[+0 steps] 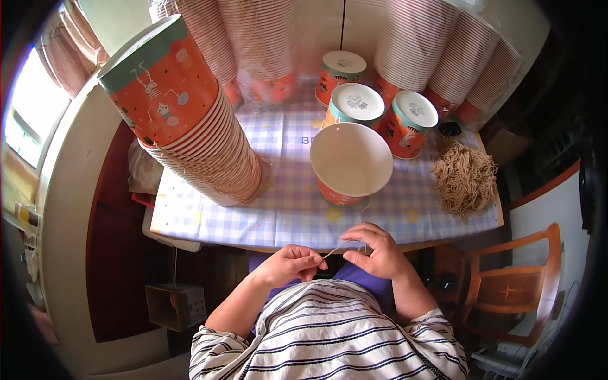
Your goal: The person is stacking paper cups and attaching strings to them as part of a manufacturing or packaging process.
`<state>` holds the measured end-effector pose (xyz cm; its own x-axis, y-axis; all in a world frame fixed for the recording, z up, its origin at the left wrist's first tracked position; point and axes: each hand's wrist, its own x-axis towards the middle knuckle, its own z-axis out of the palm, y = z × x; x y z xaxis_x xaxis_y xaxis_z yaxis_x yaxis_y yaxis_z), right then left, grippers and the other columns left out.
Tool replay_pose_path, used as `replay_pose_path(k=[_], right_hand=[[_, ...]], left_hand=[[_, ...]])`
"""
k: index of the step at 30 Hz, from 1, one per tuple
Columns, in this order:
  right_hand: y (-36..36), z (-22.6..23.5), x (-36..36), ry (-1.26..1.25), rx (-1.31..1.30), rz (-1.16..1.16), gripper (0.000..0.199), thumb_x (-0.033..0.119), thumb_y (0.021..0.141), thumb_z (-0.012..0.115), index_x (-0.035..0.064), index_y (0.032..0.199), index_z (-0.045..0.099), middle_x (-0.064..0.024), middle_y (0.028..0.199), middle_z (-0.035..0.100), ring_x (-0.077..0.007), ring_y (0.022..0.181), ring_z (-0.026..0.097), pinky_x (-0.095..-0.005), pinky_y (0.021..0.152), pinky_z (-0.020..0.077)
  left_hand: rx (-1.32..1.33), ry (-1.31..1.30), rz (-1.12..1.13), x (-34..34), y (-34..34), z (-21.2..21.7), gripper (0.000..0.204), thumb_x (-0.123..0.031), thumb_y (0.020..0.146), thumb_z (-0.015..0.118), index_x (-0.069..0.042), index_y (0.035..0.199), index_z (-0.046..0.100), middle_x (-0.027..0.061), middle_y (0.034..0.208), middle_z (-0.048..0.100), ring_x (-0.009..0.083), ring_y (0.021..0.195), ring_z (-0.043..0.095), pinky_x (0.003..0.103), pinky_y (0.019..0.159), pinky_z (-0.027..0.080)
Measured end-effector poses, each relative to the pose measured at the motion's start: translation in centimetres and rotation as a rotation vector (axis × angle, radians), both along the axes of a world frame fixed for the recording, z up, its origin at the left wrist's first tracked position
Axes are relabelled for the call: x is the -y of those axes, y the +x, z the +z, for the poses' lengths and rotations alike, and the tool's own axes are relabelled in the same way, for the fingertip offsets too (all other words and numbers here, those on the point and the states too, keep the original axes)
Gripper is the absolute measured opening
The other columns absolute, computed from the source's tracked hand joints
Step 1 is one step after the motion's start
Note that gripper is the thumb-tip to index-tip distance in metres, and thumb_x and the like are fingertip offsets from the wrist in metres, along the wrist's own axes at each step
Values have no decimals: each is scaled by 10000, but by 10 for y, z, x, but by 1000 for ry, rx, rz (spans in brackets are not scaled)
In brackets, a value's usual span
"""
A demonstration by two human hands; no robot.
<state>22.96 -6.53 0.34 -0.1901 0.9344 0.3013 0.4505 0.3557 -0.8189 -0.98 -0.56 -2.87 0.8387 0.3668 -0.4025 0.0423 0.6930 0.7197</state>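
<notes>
Cord (331, 253) between 2 hands, near side of 1 open paper bucket (351, 158)
Left hand (292, 263) pinches it; right hand (373, 251) curves, fingers parted, grip unclear.

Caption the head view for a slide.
Left hand pinching a thin cord, right hand beside it, before an upright paper bucket.

The cup (351, 158) stands mouth up, white inside and orange low on the outside. The cord (330, 253), thin and beige, runs nearward from its near rim, bending left.
</notes>
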Motion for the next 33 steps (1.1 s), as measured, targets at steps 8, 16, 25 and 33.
replay_pose_path(k=[8,16,25,33], right_hand=[[-29,-5,3,-372,-342,353,530,25,809,632,35,1307,449,-94,1142,563,-191,1023,584,-314,934,450],[-41,-2,4,-16,-124,19,208,7,790,690,36,986,624,-53,801,602,-171,684,615,-305,581,492],[-37,-7,1,156,11,-39,169,-16,745,699,39,896,647,-67,793,593,-227,677,620,-312,582,505],[-35,1,1,174,44,-46,172,4,748,693,56,904,645,-69,792,591,-243,672,619,-328,582,507]], left_hand=[[-31,333,-110,-1,7,22,250,-219,966,531,-10,951,667,-39,643,521,45,573,417,207,511,340],[-132,365,8,-6,3,27,265,-238,957,548,2,964,659,-16,665,555,59,603,473,210,545,392],[-132,329,39,-8,6,28,255,-215,948,562,19,1010,644,18,766,622,78,704,567,220,652,481],[-172,505,113,-2,11,31,183,-130,922,594,41,977,633,37,781,641,74,721,581,217,674,495]])
